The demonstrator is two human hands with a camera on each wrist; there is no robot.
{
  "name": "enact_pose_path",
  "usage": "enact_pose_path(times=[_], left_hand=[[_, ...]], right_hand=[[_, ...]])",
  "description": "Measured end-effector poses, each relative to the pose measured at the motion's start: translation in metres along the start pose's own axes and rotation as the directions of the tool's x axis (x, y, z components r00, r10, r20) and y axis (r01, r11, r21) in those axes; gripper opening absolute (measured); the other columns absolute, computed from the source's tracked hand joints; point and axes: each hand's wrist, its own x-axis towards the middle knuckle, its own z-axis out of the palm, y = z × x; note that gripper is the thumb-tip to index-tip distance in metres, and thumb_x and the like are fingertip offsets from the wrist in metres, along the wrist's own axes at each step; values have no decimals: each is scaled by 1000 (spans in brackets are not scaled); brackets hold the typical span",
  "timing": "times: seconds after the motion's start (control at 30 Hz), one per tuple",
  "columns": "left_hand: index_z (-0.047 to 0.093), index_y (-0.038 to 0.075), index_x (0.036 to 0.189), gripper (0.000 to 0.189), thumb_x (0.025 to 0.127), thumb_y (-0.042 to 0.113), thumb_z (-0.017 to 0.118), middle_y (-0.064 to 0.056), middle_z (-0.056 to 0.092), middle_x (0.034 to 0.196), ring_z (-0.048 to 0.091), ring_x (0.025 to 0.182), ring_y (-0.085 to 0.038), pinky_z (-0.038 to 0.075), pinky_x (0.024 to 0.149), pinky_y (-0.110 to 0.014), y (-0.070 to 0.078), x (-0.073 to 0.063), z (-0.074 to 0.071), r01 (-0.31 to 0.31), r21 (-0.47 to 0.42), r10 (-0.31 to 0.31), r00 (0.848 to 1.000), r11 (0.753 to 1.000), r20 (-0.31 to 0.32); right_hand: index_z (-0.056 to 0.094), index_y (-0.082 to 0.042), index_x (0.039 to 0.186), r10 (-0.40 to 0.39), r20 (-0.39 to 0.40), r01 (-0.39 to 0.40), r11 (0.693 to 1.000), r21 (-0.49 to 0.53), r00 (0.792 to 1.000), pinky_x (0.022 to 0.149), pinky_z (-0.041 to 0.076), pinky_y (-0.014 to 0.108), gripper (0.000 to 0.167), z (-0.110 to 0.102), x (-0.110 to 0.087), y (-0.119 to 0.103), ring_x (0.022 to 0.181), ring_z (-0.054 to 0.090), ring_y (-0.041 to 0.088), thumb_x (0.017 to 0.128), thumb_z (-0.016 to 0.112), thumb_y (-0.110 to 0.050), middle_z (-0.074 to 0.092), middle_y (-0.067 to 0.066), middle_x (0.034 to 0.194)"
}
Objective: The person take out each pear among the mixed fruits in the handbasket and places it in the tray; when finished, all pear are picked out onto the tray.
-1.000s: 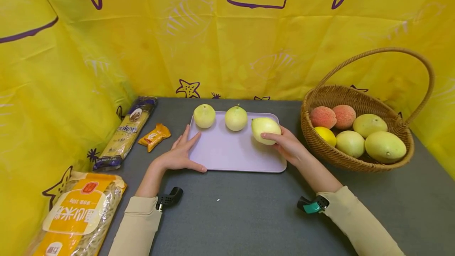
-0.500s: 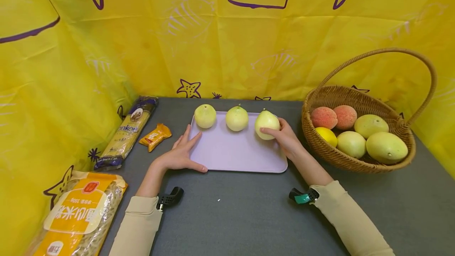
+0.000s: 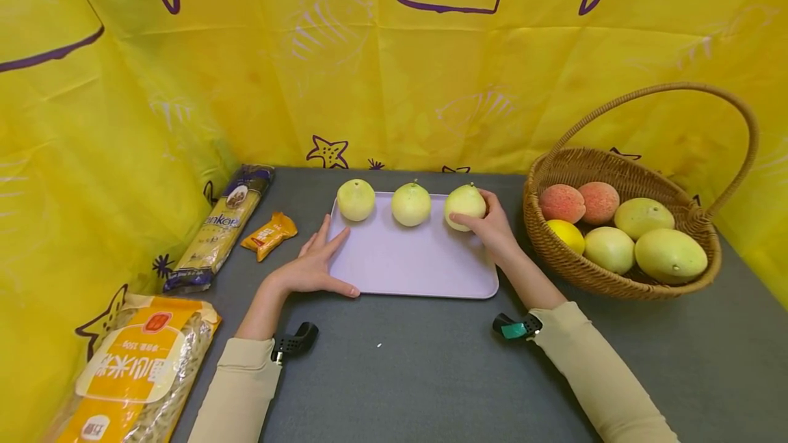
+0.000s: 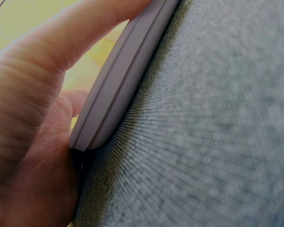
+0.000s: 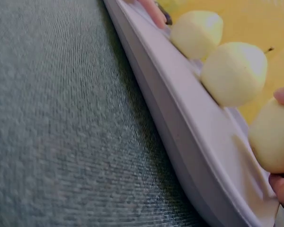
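My right hand grips a pale yellow-green pear at the back right of a lilac tray, thumb on its near side. In the right wrist view fingers show above and below this pear. Two similar pears stand in line to its left, a middle pear and a left pear at the tray's back left corner. With fingers spread, my left hand rests against the tray's left side, its thumb along the front edge. The left wrist view shows the tray rim beside the thumb and palm.
A wicker basket with a tall handle stands right of the tray, holding peaches, a yellow fruit and several greenish fruits. On the left lie a pasta packet, a small orange packet and a large noodle bag. Yellow cloth hangs behind.
The right hand has moved the pear back and slightly right, turning it from tilted to upright with its stem on top. The left hand and tray have stayed put.
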Motion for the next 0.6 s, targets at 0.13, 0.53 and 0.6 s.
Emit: enact_pose_path(times=[0.13,0.53,0.6], left_hand=[[15,14,158,125,64,58,84,-16,-27,158,-9,141,-53,-1,108,-70,0,0,0,1,-8,-1,1000,1000,0],[15,15,158,125,64,58,84,-16,-26,158,-8,141,-53,0,107,-71,0,0,0,4,-4,-4,1000,1000,0],[15,15,158,125,64,58,84,-16,-26,158,-8,141,-54,0,107,-71,1,0,0,3,-3,-3,1000,1000,-1]], right_hand=[[27,-7,149,-15,-21,14,1000,-16,1000,107,34,43,89,1,3,1,125,42,30,79,81,-19,39,16,144],[30,-9,147,-73,-51,68,995,-78,996,105,36,44,88,3,7,6,123,45,31,77,82,-18,41,16,143],[30,-9,147,-82,-53,77,993,-91,995,104,36,44,88,4,7,8,122,45,31,77,82,-18,42,16,142]])
